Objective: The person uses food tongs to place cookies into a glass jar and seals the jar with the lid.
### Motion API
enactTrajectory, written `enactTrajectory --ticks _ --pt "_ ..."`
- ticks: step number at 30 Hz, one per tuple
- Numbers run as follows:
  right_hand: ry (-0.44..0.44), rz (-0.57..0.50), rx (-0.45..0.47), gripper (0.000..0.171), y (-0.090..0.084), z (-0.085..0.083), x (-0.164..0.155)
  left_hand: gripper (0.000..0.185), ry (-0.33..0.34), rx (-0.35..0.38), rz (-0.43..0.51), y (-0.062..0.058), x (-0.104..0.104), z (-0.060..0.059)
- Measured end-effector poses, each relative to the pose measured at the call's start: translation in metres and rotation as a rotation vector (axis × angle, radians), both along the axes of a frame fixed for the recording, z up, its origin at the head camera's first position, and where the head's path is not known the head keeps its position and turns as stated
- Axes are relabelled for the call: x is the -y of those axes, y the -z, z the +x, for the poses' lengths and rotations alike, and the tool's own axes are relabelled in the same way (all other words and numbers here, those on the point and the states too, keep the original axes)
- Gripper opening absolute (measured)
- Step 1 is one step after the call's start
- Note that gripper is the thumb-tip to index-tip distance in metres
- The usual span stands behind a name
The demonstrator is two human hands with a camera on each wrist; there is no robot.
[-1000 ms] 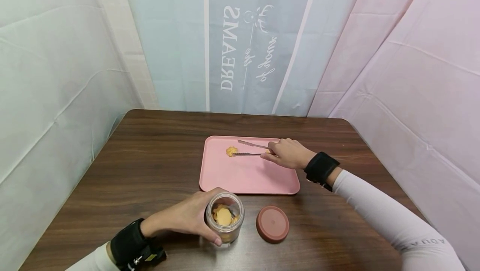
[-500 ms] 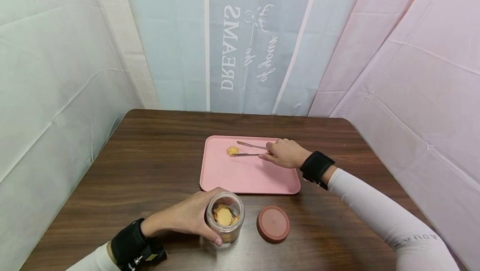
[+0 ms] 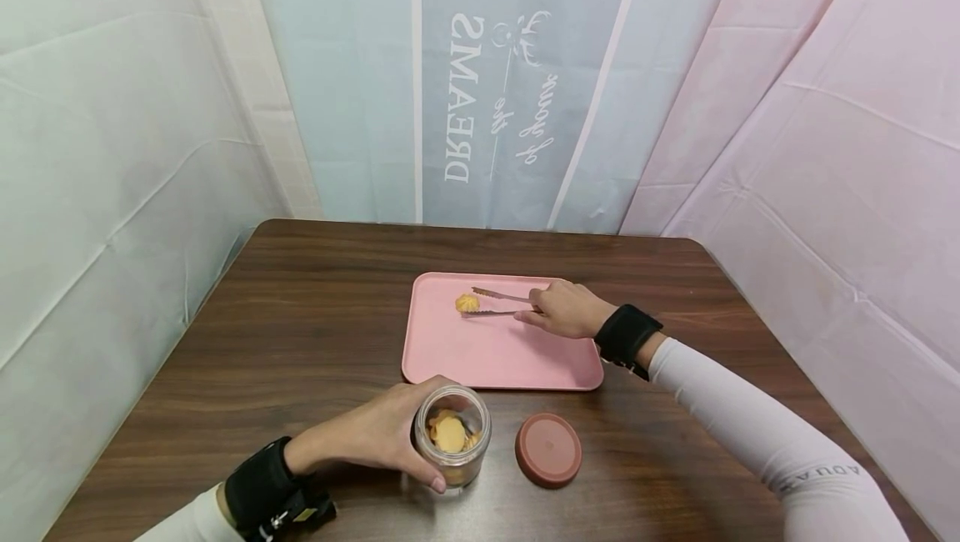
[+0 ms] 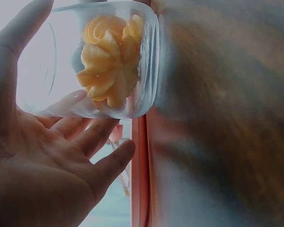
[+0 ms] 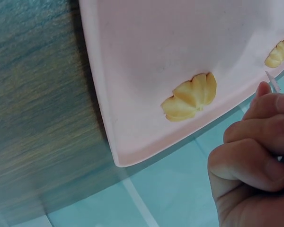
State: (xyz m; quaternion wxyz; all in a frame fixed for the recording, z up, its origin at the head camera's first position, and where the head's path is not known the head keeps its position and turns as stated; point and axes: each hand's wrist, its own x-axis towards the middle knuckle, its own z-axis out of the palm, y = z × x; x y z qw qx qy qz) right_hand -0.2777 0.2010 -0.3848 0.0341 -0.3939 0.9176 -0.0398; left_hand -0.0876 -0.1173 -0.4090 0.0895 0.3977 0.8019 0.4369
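Table (image 3: pixel 300 317): dark wood, cloth backdrop behind it. Tray (image 3: pixel 487 350): pink, mid-table, right of centre. Jar (image 3: pixel 452 435): glass, open, upright at the near edge just in front of the tray, cookies inside. Lid (image 3: pixel 548 449): lies flat just right of the jar, not touching it.

Left hand (image 3: pixel 367 438): wrapped round the jar from the left, fingers curled on the glass; wrist view shows palm and fingers against the wall.

Right hand (image 3: pixel 562 308): at the tray's far right, gripping the tongs (image 3: pixel 498 303) by the handle end. Tongs' long axis runs right to left, tips pointing left.

Cookie (image 3: pixel 467 303): on the tray's far part, left of the right hand, sitting between the tong tips. Arms look narrowed around it; whether they actually pinch it I can't tell.

Right wrist view shows a second cookie (image 5: pixel 189 97) on the tray near its edge, just beside the hand.

Jar lies near and slightly left of the cookie.
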Motion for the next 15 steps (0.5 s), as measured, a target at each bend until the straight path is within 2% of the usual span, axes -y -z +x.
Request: enactTrajectory --ticks 11,15 --pt "-0.025 -0.010 -0.004 0.039 0.0020 -0.0027 0.0062 0.084 -0.004 -0.012 -0.005 -0.0003 -0.0005 0.0004" --pt "-0.066 -0.023 -0.046 0.041 0.0040 -0.0045 0.0064 0.085 0.001 -0.013 -0.003 -0.0010 -0.0005 -0.0003"
